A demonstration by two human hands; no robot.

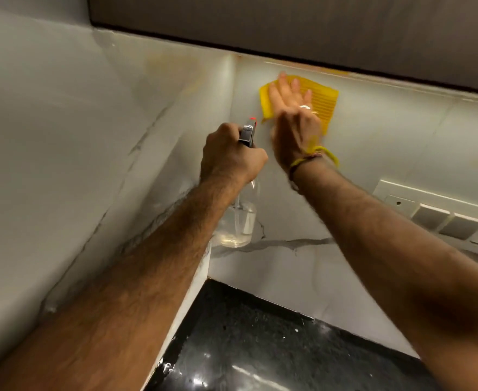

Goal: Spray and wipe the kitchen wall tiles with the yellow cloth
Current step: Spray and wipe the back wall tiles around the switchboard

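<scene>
**Cloth flat on the wall, bottle held up**

The right hand (291, 119) is open, with its fingers straight and spread. It presses the yellow cloth (323, 101) flat on the wall tiles (373, 131). The cloth sits in the upper middle of the frame, high on the back wall, just under the dark cabinet (288, 24). It peeks out to the left and right of the hand. A shiny ring (305, 107) is on one finger, and a yellow string band (321, 152) goes round the wrist.

The left hand (229, 156) is near the middle of the frame, just left of the right wrist. Its fingers curl tight round the neck of a spray bottle (239, 224). The dark spray head with a red tip pokes up above the fist. The clear bottle hangs down below it, with a little clear liquid at the bottom.

The tiles are white with grey veins. They meet in a corner just left of the cloth. A white switch plate (440, 213) is on the wall at the right edge. A shiny black counter (260, 348) lies at the bottom middle
</scene>
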